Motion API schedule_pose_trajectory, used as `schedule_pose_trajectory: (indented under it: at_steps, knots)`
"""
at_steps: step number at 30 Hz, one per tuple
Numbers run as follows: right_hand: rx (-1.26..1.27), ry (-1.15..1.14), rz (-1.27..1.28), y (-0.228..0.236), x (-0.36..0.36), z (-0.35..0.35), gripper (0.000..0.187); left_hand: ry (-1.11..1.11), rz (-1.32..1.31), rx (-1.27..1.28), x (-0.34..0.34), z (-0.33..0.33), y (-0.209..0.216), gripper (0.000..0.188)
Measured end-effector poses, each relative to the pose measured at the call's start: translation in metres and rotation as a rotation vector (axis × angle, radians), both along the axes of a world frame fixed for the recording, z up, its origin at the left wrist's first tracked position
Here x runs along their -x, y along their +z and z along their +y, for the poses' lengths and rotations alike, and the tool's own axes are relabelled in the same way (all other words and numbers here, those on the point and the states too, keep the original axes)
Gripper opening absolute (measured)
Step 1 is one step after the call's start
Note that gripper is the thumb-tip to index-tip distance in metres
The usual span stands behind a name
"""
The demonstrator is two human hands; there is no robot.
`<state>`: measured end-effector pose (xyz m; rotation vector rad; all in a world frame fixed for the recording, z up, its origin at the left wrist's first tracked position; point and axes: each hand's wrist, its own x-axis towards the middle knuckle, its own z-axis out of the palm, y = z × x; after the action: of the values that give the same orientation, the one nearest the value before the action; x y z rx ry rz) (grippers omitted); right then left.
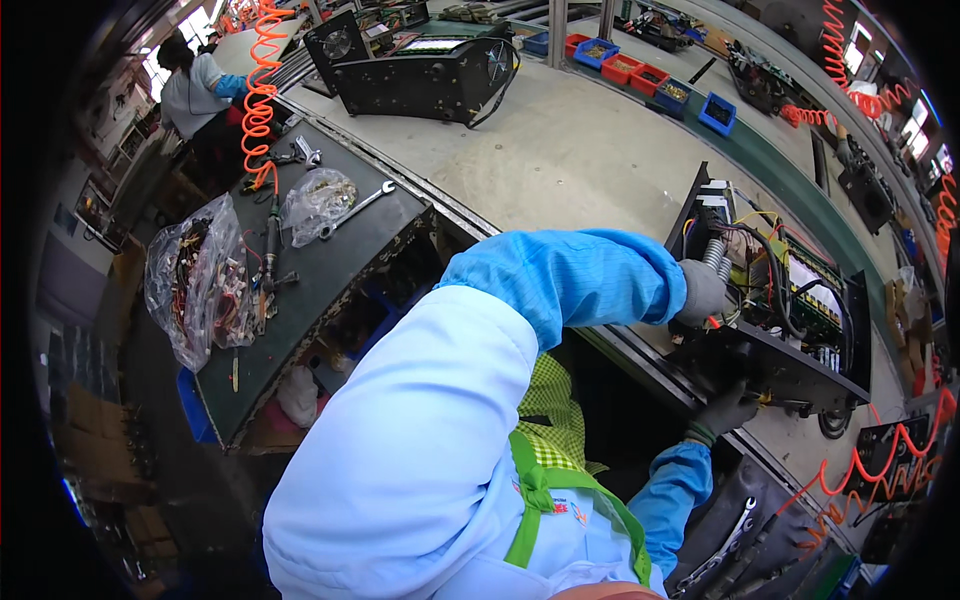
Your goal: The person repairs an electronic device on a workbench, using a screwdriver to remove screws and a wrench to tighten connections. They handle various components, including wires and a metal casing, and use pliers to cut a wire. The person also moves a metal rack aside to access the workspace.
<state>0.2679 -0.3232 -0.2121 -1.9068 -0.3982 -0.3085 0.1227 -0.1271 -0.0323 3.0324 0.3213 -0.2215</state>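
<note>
An open black metal chassis [800, 368] with circuit boards [815, 290] and loose wires stands on the bench at the right. My left hand [703, 293], in a grey glove, is closed at its near left corner, beside a ribbed grey hose [714, 252]. A small orange-red tip shows below those fingers; what they grip is hidden. Lower down, my right hand [727, 412], in a dark glove, has its fingers drawn together against the chassis's front panel. A small yellow piece [765, 398] is just beyond its fingertips. I cannot make out what it holds.
Another black chassis [420, 80] sits farther along the bench. Blue and red bins [620, 68] line the far side. On the left side table lie a wrench [358, 210] and bags of parts [200, 280]. Orange coiled hoses [262, 90] hang down. More wrenches [722, 550] lie lower right.
</note>
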Motion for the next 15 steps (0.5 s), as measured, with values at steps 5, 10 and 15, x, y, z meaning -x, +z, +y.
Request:
schedule_pose_trajectory:
  at_steps: [5, 10, 15]
  knots:
    - [-0.257, 0.236, 0.289, 0.021, 0.009, -0.004, 0.044, 0.026, 0.014, 0.014, 0.006, 0.000, 0.002, 0.026]
    - [-0.018, 0.182, 0.230, 0.026, 0.018, -0.012, 0.041, -0.085, -0.058, 0.053, 0.009, 0.014, -0.005, 0.026]
    - [-0.062, 0.190, 0.228, 0.015, 0.026, -0.004, 0.046, -0.110, -0.025, 0.063, 0.013, 0.024, -0.006, 0.027]
